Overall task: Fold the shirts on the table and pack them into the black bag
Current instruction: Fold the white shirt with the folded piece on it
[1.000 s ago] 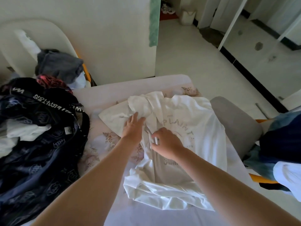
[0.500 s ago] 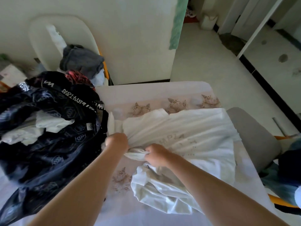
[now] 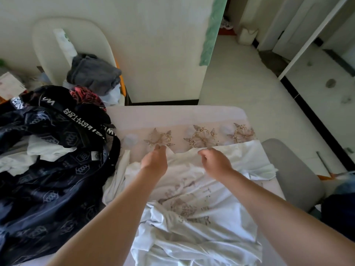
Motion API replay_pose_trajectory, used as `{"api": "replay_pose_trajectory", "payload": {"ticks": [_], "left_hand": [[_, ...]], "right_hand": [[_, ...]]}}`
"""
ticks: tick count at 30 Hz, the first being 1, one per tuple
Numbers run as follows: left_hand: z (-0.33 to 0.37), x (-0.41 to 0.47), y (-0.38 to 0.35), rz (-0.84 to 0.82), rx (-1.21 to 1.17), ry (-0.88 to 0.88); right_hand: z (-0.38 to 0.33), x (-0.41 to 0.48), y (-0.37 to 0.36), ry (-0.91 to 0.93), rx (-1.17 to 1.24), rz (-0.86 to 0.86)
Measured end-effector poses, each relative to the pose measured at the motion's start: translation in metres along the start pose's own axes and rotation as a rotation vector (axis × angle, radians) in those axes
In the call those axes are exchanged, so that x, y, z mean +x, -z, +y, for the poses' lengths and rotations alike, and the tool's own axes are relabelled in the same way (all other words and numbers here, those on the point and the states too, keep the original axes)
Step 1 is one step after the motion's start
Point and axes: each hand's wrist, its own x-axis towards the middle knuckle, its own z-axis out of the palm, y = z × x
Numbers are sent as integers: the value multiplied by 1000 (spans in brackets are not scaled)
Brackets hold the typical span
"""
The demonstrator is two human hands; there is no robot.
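Pinching the far edge of the white shirt (image 3: 192, 217) with both hands here. The left hand (image 3: 153, 160) has its fingertips closed together on the cloth at one spot. The right hand (image 3: 216, 162) does the same a little way along that edge, fingers curled in on the fabric. The shirt's lying on the table (image 3: 172, 116) with a faint print showing. It's pulled fairly flat up by the hands but all bunched and wrinkly at the end nearest the camera, and one sleeve flops out on the right side. The black bag (image 3: 48, 189) sits on the table just left of the shirt, touching it, mouth open with some white clothes (image 3: 44, 150) inside. Behind the bag there's a pile of grey clothes (image 3: 94, 75) on a white chair (image 3: 48, 35). A grey chair (image 3: 292, 169) stands right against the table's right side.
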Motion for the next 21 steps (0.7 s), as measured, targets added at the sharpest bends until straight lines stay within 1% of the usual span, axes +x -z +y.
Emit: {"api": "replay_pose_trajectory", "payload": {"ticks": [3, 4, 6, 7, 9, 10, 11, 12, 14, 16, 17, 18, 19, 21], "left_hand": [[-3, 20, -15, -26, -59, 72], [-5, 24, -16, -20, -85, 94], [-5, 29, -15, 59, -115, 133], [-4, 29, -12, 96, -98, 143], [-2, 33, -4, 138, 26, 159], [-2, 36, 1, 152, 70, 177], [-2, 40, 6, 173, 63, 204], [-2, 46, 10, 197, -9, 238], [-1, 59, 19, 281, -315, 294], [4, 70, 26, 366, -620, 242], [7, 73, 28, 362, -713, 177], [10, 73, 29, 320, -777, 114], [13, 71, 28, 264, -804, 73], [13, 60, 20, 182, -762, 74]], "right_hand": [[29, 17, 3, 49, -148, 49], [37, 22, 2, 55, -184, 23], [47, 29, -3, 34, -250, -28], [51, 32, -5, 21, -277, -14], [55, 39, -4, 12, -306, 56], [56, 44, -2, 6, -288, 86], [57, 49, 2, -10, -234, 117], [57, 55, 5, -44, -147, 150], [58, 70, 19, -147, 66, 265], [56, 83, 34, -241, 254, 367], [56, 88, 40, -258, 316, 367], [55, 89, 43, -250, 350, 313], [52, 87, 46, -237, 356, 204], [46, 75, 42, -192, 262, -21]]}}
